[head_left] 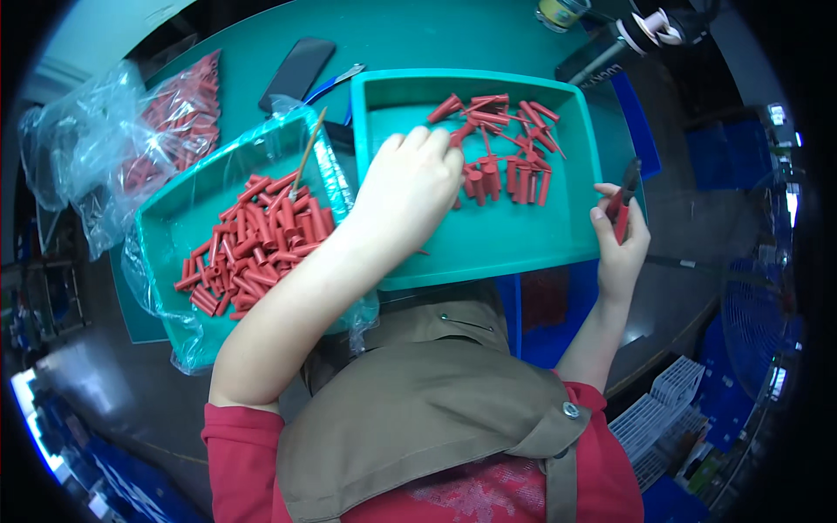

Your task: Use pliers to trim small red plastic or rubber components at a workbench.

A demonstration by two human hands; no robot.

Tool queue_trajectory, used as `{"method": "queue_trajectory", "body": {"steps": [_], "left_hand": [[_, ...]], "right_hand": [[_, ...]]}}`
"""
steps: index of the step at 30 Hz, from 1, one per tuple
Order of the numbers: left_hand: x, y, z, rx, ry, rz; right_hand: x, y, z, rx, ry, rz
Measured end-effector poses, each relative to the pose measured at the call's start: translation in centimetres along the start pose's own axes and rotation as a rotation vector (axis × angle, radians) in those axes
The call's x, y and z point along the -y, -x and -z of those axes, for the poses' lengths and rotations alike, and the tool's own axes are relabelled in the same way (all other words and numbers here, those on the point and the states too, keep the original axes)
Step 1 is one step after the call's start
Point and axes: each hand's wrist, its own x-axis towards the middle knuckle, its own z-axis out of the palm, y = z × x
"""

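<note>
My left hand (408, 190) reaches into a teal tray (488, 235), its fingers curled down onto a scatter of red tubes (501, 144); whether it grips one is hidden by the back of the hand. My right hand (621, 237) rests at the tray's right rim, holding red-handled pliers (624, 199) upright. A second teal tray (174, 218), lined with clear plastic, sits to the left, holding a pile of red tubes (253, 244) and a thin wooden stick (307, 148).
A clear plastic bag of red tubes (166, 122) lies at the far left on the green table (410, 39). A dark phone (296, 71) lies behind the trays. Blue crates (558, 305) and white stacked parts (663, 410) sit lower right.
</note>
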Motion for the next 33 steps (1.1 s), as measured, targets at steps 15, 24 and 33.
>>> {"method": "queue_trajectory", "body": {"steps": [15,24,33], "left_hand": [[3.6,3.7,5.3,-0.226,0.273,-0.04],[1.5,10.4,8.3,-0.419,0.53,0.333],[1.7,11.6,8.2,-0.424,0.718,0.378]], "right_hand": [[0.8,-1.1,-1.4,0.394,0.331,0.328],[4.7,-2.4,-7.6,0.481,0.527,0.694],[6.3,-2.1,-9.8,0.526,0.569,0.78]]}}
